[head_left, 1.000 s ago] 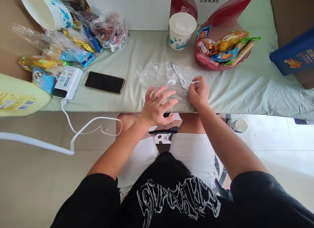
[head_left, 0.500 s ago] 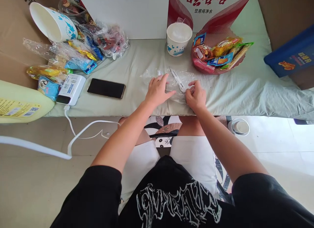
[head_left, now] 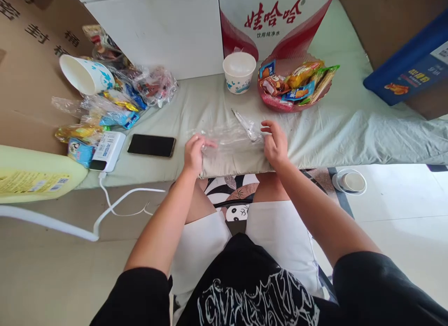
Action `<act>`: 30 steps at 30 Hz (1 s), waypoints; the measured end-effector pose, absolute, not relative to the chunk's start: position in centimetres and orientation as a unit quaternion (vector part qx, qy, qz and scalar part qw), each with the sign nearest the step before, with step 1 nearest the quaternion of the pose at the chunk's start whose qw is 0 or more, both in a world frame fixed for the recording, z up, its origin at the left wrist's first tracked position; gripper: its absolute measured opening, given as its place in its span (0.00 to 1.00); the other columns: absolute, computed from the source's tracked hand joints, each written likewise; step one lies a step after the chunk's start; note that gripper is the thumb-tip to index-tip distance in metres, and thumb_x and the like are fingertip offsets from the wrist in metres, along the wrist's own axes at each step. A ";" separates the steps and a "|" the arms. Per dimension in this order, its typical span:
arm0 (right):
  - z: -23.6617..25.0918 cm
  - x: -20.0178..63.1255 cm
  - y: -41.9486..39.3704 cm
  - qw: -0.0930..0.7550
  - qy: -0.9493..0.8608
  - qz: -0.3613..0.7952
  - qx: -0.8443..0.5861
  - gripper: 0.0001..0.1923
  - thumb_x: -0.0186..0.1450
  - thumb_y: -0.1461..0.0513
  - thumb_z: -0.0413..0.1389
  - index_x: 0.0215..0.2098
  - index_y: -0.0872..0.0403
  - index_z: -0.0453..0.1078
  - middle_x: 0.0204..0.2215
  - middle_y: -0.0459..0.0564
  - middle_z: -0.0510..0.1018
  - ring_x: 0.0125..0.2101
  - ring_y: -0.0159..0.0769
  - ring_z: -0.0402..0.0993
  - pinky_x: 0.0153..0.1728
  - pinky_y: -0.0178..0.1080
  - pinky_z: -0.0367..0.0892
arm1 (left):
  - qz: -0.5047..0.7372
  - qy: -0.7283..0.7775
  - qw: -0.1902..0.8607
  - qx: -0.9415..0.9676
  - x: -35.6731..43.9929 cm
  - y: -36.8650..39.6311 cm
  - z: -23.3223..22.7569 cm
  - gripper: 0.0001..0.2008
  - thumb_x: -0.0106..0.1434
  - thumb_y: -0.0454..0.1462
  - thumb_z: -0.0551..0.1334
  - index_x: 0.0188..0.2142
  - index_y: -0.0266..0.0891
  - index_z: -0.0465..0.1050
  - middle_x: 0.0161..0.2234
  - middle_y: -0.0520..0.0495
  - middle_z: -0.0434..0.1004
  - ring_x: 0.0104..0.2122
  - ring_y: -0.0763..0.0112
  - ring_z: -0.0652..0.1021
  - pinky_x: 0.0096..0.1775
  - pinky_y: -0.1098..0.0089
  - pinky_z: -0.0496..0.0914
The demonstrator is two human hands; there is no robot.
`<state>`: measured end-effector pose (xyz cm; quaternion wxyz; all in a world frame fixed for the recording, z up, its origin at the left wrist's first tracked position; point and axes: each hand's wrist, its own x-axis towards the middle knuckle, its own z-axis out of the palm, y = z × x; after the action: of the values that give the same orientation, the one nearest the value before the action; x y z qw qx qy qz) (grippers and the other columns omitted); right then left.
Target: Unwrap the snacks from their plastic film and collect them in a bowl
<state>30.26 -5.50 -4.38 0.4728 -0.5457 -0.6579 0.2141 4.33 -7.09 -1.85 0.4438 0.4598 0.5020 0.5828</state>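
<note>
Left hand (head_left: pixel 194 151): fingers pinched on the clear plastic bag's (head_left: pixel 227 135) left edge.
Right hand (head_left: pixel 275 141): fingers curled gripping its right edge.
Phone (head_left: pixel 151 145): left of the left fingers, on the surface (head_left: pixel 350 125).

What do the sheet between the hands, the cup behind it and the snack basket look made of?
Sheet: thin clear plastic film, glossy and crinkled, cloth showing through. Cup: likely paper, matte white with blue print. Basket: probably red plastic, slightly shiny; hard to confirm.
</note>
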 end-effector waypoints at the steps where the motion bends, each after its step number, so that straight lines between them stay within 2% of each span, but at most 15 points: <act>1: -4.5 30.1 -5.5 0.467 -0.665 0.200 -0.548 0.24 0.61 0.68 0.46 0.53 0.49 0.67 0.50 0.53 0.77 0.48 0.43 0.77 0.50 0.49 0.73 | 0.603 0.500 0.455 0.423 4.0 -7.1 -2.0 0.13 0.57 0.43 0.60 0.22 0.44 0.59 0.17 0.53 0.71 0.31 0.60 0.83 0.53 0.56 0.72; 5: -4.6 29.4 -5.4 0.426 -0.722 0.152 -0.523 0.32 0.60 0.67 0.52 0.63 0.49 0.61 0.65 0.58 0.67 0.62 0.49 0.68 0.58 0.55 0.70 | 0.621 0.507 0.485 0.350 3.2 -7.0 -1.9 0.11 0.53 0.42 0.57 0.20 0.45 0.56 0.14 0.53 0.68 0.28 0.61 0.82 0.53 0.56 0.73; 7: -4.6 29.2 -5.4 0.419 -0.734 0.144 -0.515 0.35 0.60 0.63 0.56 0.65 0.49 0.58 0.67 0.59 0.63 0.65 0.52 0.65 0.59 0.58 0.69 | 0.597 0.514 0.482 0.384 3.2 -7.2 -1.8 0.10 0.52 0.41 0.57 0.19 0.45 0.57 0.13 0.53 0.68 0.25 0.62 0.81 0.51 0.56 0.73; 10: -4.7 29.4 -5.3 0.434 -0.732 0.151 -0.503 0.37 0.60 0.58 0.60 0.65 0.51 0.57 0.67 0.62 0.64 0.66 0.53 0.63 0.60 0.58 0.68 | 0.535 0.525 0.460 0.477 3.7 -7.8 -1.8 0.11 0.53 0.41 0.58 0.17 0.44 0.61 0.14 0.51 0.71 0.25 0.63 0.80 0.47 0.59 0.74; 12: -4.7 29.7 -5.3 0.440 -0.736 0.154 -0.490 0.32 0.61 0.56 0.60 0.62 0.50 0.60 0.66 0.61 0.66 0.66 0.53 0.64 0.62 0.59 0.66 | 0.498 0.525 0.456 0.518 4.1 -8.1 -1.7 0.12 0.55 0.41 0.58 0.17 0.44 0.64 0.15 0.50 0.72 0.25 0.63 0.80 0.42 0.62 0.74; 14: -4.7 30.0 -5.4 0.442 -0.745 0.157 -0.474 0.23 0.64 0.55 0.59 0.56 0.49 0.65 0.65 0.59 0.67 0.64 0.52 0.66 0.62 0.58 0.65 | 0.480 0.528 0.454 0.534 4.3 -8.4 -1.7 0.13 0.57 0.41 0.58 0.17 0.44 0.65 0.15 0.49 0.73 0.25 0.64 0.79 0.38 0.63 0.74; 16: -4.7 30.2 -5.4 0.447 -0.751 0.161 -0.459 0.13 0.66 0.55 0.57 0.48 0.49 0.68 0.62 0.57 0.70 0.61 0.50 0.70 0.61 0.57 0.66 | 0.479 0.532 0.448 0.536 4.4 -8.4 -1.7 0.14 0.58 0.42 0.58 0.18 0.43 0.66 0.16 0.49 0.75 0.25 0.65 0.78 0.38 0.64 0.74; 18: -4.9 30.3 -5.5 0.456 -0.751 0.166 -0.448 0.12 0.66 0.56 0.57 0.46 0.48 0.68 0.59 0.57 0.72 0.59 0.49 0.72 0.60 0.56 0.68 | 0.479 0.533 0.444 0.538 4.4 -8.4 -1.8 0.15 0.59 0.42 0.58 0.18 0.43 0.66 0.16 0.49 0.75 0.25 0.65 0.78 0.38 0.64 0.74; 20: -5.1 30.2 -5.5 0.464 -0.748 0.169 -0.444 0.21 0.64 0.57 0.58 0.55 0.48 0.64 0.61 0.58 0.70 0.60 0.50 0.70 0.59 0.57 0.69 | 0.476 0.533 0.440 0.543 4.4 -8.4 -1.9 0.15 0.60 0.43 0.57 0.18 0.43 0.66 0.16 0.49 0.75 0.25 0.66 0.78 0.39 0.64 0.73; 22: -5.4 30.0 -5.5 0.460 -0.748 0.162 -0.450 0.34 0.62 0.57 0.59 0.65 0.48 0.57 0.65 0.60 0.65 0.64 0.52 0.65 0.59 0.58 0.68 | 0.467 0.539 0.435 0.550 4.4 -8.4 -2.0 0.15 0.60 0.43 0.57 0.18 0.43 0.67 0.17 0.49 0.75 0.26 0.66 0.78 0.38 0.65 0.73; 24: -5.4 29.9 -5.7 0.435 -0.763 0.150 -0.455 0.37 0.61 0.58 0.59 0.67 0.47 0.56 0.68 0.60 0.61 0.65 0.54 0.64 0.59 0.60 0.67 | 0.455 0.546 0.434 0.554 4.4 -8.4 -2.0 0.14 0.59 0.42 0.56 0.18 0.43 0.66 0.17 0.50 0.75 0.25 0.66 0.77 0.37 0.65 0.72; 27: -5.2 29.8 -6.0 0.388 -0.792 0.150 -0.447 0.23 0.61 0.59 0.59 0.55 0.45 0.69 0.67 0.55 0.62 0.63 0.55 0.66 0.58 0.60 0.66 | 0.444 0.552 0.436 0.555 4.5 -8.5 -1.8 0.12 0.58 0.41 0.56 0.19 0.43 0.66 0.17 0.50 0.75 0.24 0.66 0.76 0.35 0.65 0.71; 30: -4.9 30.0 -6.0 0.397 -0.785 0.162 -0.447 0.08 0.61 0.58 0.58 0.40 0.47 0.73 0.61 0.52 0.69 0.59 0.53 0.69 0.57 0.58 0.67 | 0.461 0.550 0.435 0.545 4.7 -8.6 -1.7 0.13 0.58 0.40 0.56 0.18 0.44 0.66 0.17 0.50 0.74 0.25 0.65 0.77 0.37 0.65 0.72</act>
<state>29.97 -6.03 -4.92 0.3968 -0.4471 -0.7851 0.1622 4.71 -8.56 -1.73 0.4346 0.5447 0.5497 0.4607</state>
